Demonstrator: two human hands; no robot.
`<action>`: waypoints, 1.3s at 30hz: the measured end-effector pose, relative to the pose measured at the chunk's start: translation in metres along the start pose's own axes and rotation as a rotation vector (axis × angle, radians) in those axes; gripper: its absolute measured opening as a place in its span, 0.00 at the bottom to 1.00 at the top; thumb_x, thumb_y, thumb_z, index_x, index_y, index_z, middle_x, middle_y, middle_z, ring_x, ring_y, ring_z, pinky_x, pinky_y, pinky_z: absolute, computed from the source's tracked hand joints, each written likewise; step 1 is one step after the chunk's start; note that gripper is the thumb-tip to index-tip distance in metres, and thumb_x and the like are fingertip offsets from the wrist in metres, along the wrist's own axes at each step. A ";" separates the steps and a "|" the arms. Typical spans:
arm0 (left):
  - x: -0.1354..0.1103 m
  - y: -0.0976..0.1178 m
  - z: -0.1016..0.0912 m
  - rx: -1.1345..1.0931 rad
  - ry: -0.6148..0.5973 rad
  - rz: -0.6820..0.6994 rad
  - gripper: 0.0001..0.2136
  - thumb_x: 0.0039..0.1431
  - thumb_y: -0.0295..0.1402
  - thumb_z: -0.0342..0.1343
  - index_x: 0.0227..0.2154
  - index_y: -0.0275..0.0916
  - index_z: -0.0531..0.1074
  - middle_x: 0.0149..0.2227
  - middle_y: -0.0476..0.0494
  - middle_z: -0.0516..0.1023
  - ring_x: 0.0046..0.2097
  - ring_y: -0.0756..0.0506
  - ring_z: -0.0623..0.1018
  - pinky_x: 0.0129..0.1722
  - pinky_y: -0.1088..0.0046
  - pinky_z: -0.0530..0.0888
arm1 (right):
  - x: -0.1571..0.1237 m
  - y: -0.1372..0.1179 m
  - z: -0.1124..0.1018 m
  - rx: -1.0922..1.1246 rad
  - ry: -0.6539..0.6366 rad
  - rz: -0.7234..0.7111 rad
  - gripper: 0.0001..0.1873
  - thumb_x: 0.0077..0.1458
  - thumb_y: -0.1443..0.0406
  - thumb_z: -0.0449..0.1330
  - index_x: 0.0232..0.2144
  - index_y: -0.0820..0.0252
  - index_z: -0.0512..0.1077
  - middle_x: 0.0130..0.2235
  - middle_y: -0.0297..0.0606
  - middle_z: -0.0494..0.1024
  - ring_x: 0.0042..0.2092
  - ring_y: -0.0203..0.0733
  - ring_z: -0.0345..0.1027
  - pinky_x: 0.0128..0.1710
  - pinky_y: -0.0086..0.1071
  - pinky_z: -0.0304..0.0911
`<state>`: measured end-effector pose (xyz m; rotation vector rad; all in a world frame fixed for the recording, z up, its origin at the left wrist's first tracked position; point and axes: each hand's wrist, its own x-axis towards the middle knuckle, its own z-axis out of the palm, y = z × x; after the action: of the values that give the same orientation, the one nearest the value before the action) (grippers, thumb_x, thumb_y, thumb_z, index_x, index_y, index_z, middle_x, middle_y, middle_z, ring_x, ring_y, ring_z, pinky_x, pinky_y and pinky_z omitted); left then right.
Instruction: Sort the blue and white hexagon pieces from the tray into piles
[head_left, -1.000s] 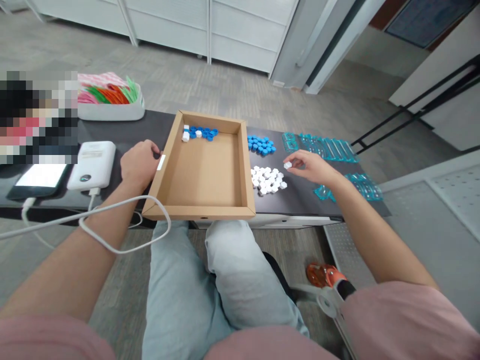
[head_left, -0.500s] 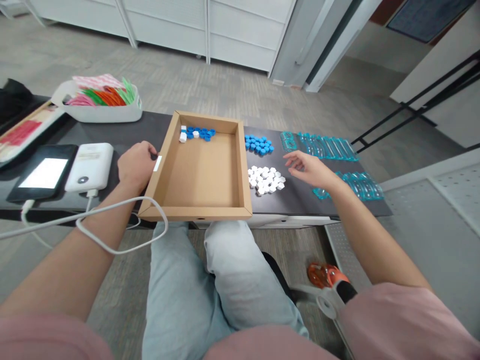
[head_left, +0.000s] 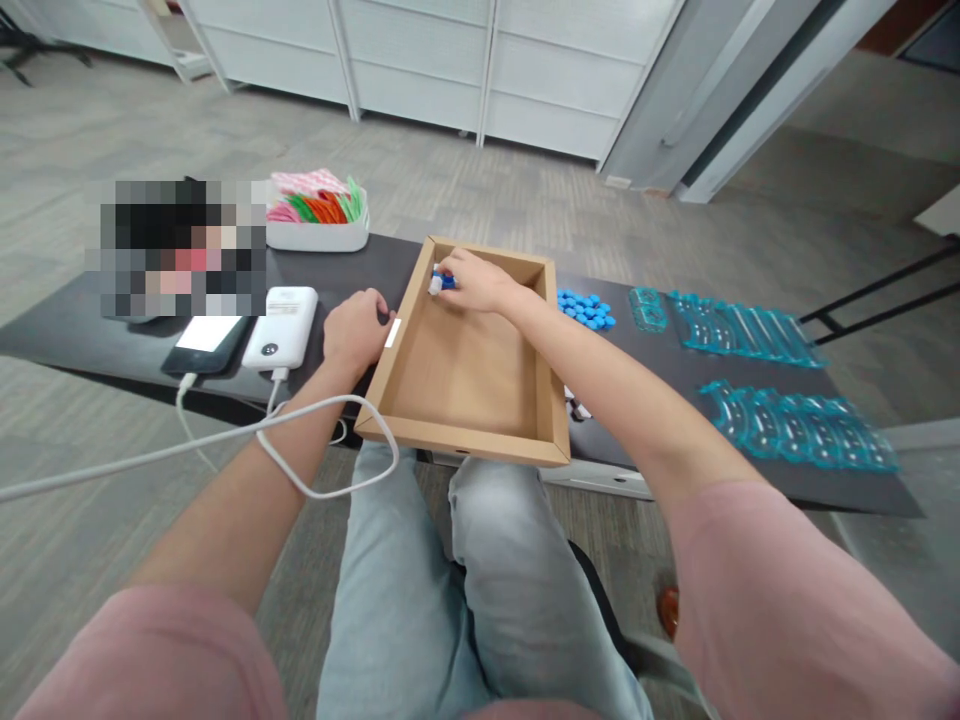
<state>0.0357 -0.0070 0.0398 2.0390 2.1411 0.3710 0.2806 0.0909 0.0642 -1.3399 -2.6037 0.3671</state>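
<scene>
Dark surface [head_left: 465,262] carries cardboard tray [head_left: 465,375]. My right hand [head_left: 472,282], fingers curled, reaches tray's far left corner, pinching white piece [head_left: 434,285] beside blue pieces there. My left hand [head_left: 356,330] loosely curled against tray's left wall.

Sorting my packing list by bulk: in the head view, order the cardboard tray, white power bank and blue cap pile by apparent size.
1. cardboard tray
2. white power bank
3. blue cap pile, though it lies farther back, so close to the power bank.
</scene>
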 end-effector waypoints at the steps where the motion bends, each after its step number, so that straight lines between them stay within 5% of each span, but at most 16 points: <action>1: 0.000 0.000 0.000 -0.005 0.004 -0.001 0.11 0.76 0.39 0.57 0.53 0.44 0.81 0.58 0.31 0.88 0.60 0.29 0.86 0.59 0.56 0.79 | 0.010 -0.002 0.006 -0.017 -0.005 0.024 0.21 0.69 0.61 0.70 0.61 0.61 0.79 0.67 0.56 0.79 0.60 0.59 0.78 0.59 0.45 0.72; 8: -0.001 0.001 0.001 -0.018 0.011 0.009 0.10 0.75 0.37 0.58 0.53 0.44 0.81 0.59 0.31 0.88 0.61 0.29 0.86 0.59 0.55 0.79 | 0.009 -0.007 0.023 -0.023 -0.023 -0.014 0.15 0.66 0.68 0.69 0.53 0.56 0.77 0.58 0.50 0.86 0.55 0.57 0.78 0.54 0.43 0.70; 13: -0.002 0.001 0.000 -0.014 0.003 0.012 0.10 0.76 0.37 0.58 0.53 0.44 0.81 0.60 0.31 0.88 0.62 0.29 0.86 0.60 0.56 0.78 | -0.030 -0.009 0.002 0.088 -0.047 -0.096 0.09 0.64 0.70 0.65 0.47 0.56 0.78 0.50 0.45 0.87 0.49 0.53 0.79 0.53 0.42 0.69; 18: -0.002 0.001 -0.001 -0.025 0.000 0.013 0.11 0.76 0.38 0.57 0.53 0.44 0.81 0.60 0.30 0.87 0.61 0.29 0.86 0.60 0.55 0.78 | -0.125 0.027 -0.054 0.222 0.164 -0.086 0.11 0.66 0.60 0.68 0.48 0.54 0.84 0.53 0.45 0.87 0.48 0.51 0.81 0.52 0.43 0.76; 23: -0.005 0.005 -0.006 -0.006 -0.017 0.003 0.13 0.78 0.40 0.56 0.54 0.42 0.81 0.60 0.31 0.87 0.59 0.31 0.84 0.59 0.56 0.78 | -0.258 0.076 -0.091 0.243 0.237 0.313 0.19 0.66 0.48 0.74 0.50 0.52 0.86 0.40 0.41 0.88 0.40 0.50 0.82 0.47 0.46 0.80; 29: -0.006 0.010 -0.011 0.061 -0.055 -0.012 0.14 0.78 0.39 0.55 0.56 0.39 0.79 0.61 0.30 0.85 0.59 0.33 0.83 0.58 0.60 0.77 | -0.368 0.086 -0.068 0.213 0.152 0.497 0.14 0.58 0.50 0.76 0.42 0.48 0.85 0.42 0.45 0.91 0.40 0.56 0.86 0.48 0.52 0.86; 32: -0.005 0.009 -0.011 0.071 -0.048 -0.019 0.12 0.78 0.39 0.55 0.54 0.40 0.78 0.60 0.32 0.85 0.59 0.33 0.83 0.57 0.60 0.77 | -0.384 0.080 -0.048 0.256 0.146 0.527 0.14 0.55 0.55 0.76 0.43 0.48 0.83 0.44 0.45 0.91 0.39 0.55 0.87 0.45 0.51 0.87; 35: -0.005 0.008 -0.010 0.068 -0.057 -0.018 0.11 0.77 0.39 0.56 0.53 0.41 0.78 0.57 0.33 0.85 0.58 0.33 0.82 0.55 0.61 0.77 | -0.386 0.078 -0.034 0.356 0.212 0.566 0.24 0.53 0.58 0.76 0.52 0.51 0.80 0.51 0.48 0.92 0.43 0.54 0.89 0.42 0.47 0.86; 39: -0.005 0.006 -0.010 0.071 -0.044 -0.014 0.11 0.78 0.40 0.56 0.54 0.41 0.78 0.58 0.33 0.85 0.58 0.33 0.83 0.55 0.61 0.76 | -0.389 0.083 -0.032 0.373 0.273 0.583 0.29 0.51 0.60 0.75 0.56 0.52 0.77 0.55 0.50 0.91 0.43 0.54 0.89 0.43 0.48 0.86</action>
<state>0.0391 -0.0122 0.0507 2.0481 2.1716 0.2493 0.5765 -0.1765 0.0481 -1.8220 -1.7790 0.6588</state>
